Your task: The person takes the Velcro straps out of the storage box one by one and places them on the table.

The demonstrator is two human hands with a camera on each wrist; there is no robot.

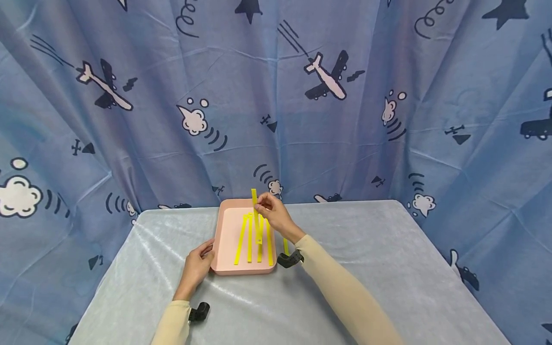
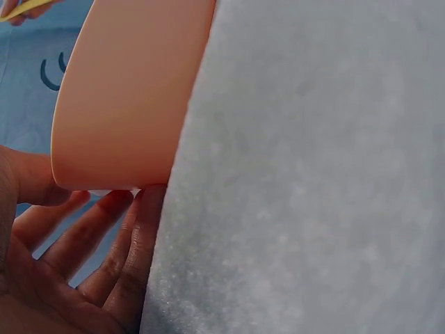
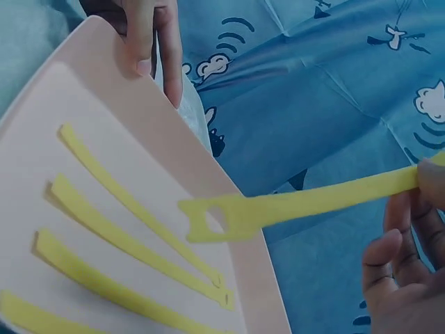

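My right hand (image 1: 276,215) pinches a yellow cable tie (image 3: 327,200) between thumb and fingers near one end. Its slotted head, with a hole, hangs over the pink tray (image 3: 104,49). Several more yellow cable ties (image 1: 240,244) lie lengthwise, roughly side by side, on the tray floor. At the tray's left side my left hand (image 1: 197,264) holds the wall. In the right wrist view its thumb and a finger straddle the rim; in the left wrist view the other fingers (image 2: 104,229) reach the outer wall.
Another yellow cable tie (image 1: 285,246) lies on the table just right of the tray, partly hidden by the right wrist. A pale grey cloth (image 1: 379,249) covers the table. Behind the table's back edge hangs a blue curtain (image 1: 241,96) printed with aeroplanes.
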